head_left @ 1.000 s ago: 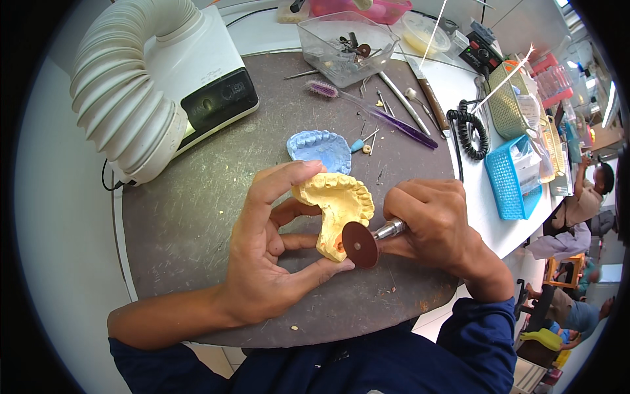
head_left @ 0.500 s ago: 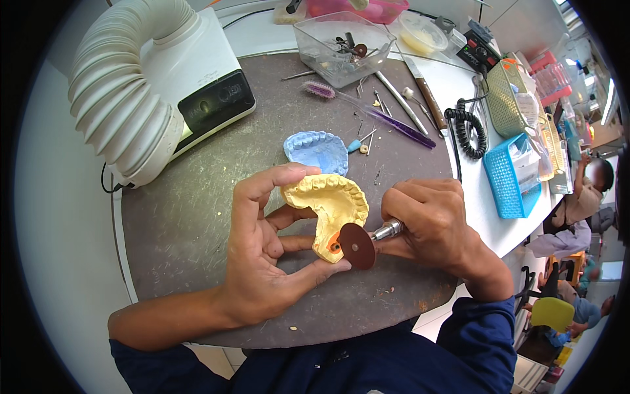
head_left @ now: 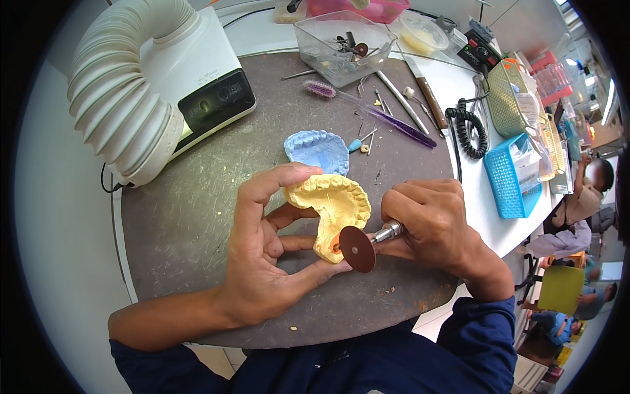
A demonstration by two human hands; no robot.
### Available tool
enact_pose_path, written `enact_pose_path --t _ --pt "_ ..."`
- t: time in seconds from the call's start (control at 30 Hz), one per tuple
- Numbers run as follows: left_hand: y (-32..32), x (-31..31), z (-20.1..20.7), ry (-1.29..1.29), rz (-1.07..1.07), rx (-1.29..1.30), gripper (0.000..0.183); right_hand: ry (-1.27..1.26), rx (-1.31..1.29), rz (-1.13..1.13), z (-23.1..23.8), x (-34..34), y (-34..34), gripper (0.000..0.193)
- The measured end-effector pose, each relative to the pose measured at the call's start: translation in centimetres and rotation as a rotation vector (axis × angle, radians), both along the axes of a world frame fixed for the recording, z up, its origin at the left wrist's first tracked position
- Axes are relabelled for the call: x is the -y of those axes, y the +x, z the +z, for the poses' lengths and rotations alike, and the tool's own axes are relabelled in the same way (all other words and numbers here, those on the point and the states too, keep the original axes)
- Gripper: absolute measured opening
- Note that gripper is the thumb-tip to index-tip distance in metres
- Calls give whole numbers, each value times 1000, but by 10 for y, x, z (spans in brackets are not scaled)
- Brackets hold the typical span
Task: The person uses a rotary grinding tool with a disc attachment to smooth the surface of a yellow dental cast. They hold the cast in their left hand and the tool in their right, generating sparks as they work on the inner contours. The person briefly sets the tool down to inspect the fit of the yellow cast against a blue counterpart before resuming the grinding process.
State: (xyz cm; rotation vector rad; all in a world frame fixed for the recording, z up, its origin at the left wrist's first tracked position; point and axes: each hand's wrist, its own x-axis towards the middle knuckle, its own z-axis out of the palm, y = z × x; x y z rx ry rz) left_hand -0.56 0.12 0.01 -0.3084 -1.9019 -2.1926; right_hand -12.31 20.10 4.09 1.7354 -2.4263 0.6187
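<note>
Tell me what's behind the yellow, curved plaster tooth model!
Behind the yellow model lies a blue, curved tooth model on the grey tabletop. The blue model's near edge is partly covered; the yellow model's back is hidden.

To your left stands a white machine [head_left: 197, 62] with a ribbed hose [head_left: 118, 88]; ahead of you are a clear bin [head_left: 321, 64], a purple toothbrush [head_left: 384, 117] and a wooden-handled knife [head_left: 430, 97], with a blue basket [head_left: 504, 184] at your right.

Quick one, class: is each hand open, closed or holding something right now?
Left hand: curled, holding the yellow dental cast.
Right hand: closed around the metal handpiece that carries the brown disc.
</note>
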Motion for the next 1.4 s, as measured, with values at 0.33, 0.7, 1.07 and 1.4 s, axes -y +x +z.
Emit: enact_pose_path --t 0.33,0.7,1.07,1.4 --pt "-1 -2 1 13 16 -25 88 -21 -18 8 1 1 0 49" --pt "0 -2 -1 49 14 -18 88 -26 -4 -15 0 0 -1 52" --pt "0 1 1 -31 5 7 93 -14 -17 -10 0 0 0 50" --pt "0 2 0 -50 3 3 95 -16 -13 -9 -1 1 0 51"
